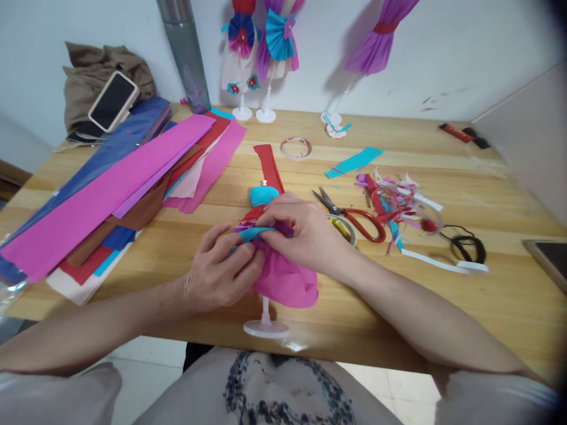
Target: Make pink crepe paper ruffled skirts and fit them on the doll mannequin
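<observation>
A small dress form on a white stand (266, 328) lies in front of me, dressed in a blue top (263, 195), a red band and a pink skirt (287, 280). My left hand (224, 268) is at the left of its waist, fingers curled round a blue paper strip (256, 234). From the right, my right hand (305, 233) pinches the same strip between thumb and index finger. The fingers hide part of the waist. Beyond the form lies a red paper strip (269, 167).
Red-handled scissors (365, 224) and a tape roll (343, 229) lie right of my hands. Farther right are paper scraps (390, 203) and a black cord (468, 248). Coloured paper sheets (115, 189) cover the left side. Dressed forms (279, 41) and a bottle (186, 59) stand behind.
</observation>
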`<state>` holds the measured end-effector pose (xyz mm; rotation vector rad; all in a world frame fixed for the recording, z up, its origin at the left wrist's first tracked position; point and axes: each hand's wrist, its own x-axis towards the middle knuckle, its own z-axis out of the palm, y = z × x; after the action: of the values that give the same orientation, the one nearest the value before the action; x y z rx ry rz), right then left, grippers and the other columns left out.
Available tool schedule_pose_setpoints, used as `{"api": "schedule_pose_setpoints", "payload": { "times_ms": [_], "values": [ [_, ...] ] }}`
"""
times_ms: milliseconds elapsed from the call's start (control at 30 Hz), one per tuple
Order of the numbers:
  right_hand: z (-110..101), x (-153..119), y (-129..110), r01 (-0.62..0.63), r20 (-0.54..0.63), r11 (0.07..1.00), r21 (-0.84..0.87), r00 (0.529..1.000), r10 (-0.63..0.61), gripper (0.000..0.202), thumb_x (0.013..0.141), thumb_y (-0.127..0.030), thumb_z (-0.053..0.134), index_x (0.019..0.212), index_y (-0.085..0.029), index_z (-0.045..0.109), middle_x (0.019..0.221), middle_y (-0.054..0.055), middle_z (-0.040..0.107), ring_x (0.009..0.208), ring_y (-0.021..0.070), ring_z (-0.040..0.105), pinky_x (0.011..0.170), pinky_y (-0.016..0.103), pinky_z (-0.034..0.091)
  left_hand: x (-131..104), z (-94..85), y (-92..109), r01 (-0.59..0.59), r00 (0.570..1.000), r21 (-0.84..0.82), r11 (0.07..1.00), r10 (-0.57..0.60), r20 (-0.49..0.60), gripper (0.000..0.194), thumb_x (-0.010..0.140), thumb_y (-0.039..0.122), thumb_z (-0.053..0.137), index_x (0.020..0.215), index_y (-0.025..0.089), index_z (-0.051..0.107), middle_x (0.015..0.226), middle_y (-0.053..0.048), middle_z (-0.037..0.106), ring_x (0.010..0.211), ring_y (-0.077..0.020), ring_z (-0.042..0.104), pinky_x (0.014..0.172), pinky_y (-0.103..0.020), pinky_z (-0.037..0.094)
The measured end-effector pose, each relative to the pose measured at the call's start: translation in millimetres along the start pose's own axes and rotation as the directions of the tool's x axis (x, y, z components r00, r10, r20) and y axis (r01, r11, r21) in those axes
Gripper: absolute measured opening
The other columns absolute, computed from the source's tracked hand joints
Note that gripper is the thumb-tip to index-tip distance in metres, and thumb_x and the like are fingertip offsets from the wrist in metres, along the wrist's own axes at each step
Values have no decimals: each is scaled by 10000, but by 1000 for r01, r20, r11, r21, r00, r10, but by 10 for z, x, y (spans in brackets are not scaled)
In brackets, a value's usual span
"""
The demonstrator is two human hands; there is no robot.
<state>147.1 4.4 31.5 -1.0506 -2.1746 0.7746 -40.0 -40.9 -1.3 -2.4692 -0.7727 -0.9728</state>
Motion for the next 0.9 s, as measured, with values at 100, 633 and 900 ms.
{"api": "schedule_pose_setpoints", "payload": {
  "times_ms": [100, 633, 900],
  "values": [
    [-39, -6, -8, 2, -26, 1000, -20, 1000, -3, 156, 773, -75, 590, 692, -179, 671, 683, 18, 631, 729, 162, 567, 703, 308, 433, 9, -17, -1, 5, 1000, 19, 1000, -5, 8, 143, 895, 97, 524, 906, 195, 627, 697, -3, 685, 753, -183, 585, 906, -388, 470],
    [-308, -106, -117, 80, 191, 979, -190, 981, -43, 207, 755, -126, 704, 954, -175, 738, 906, 76, 737, 872, 237, 646, 768, 354, 481, 131, -95, 24, 99, 991, 21, 995, -100, 89, 127, 860, 145, 550, 753, 206, 582, 723, -39, 678, 714, -204, 522, 680, -362, 389],
    [-235, -165, -127, 130, 160, 944, -303, 984, -84, 187, 884, -147, 539, 884, -159, 725, 842, 87, 731, 819, 232, 662, 745, 367, 494, 144, -129, 74, 143, 977, 19, 990, -144, 154, 138, 816, 93, 509, 811, 182, 613, 691, -39, 697, 636, -190, 590, 584, -324, 426]
  ]
}}
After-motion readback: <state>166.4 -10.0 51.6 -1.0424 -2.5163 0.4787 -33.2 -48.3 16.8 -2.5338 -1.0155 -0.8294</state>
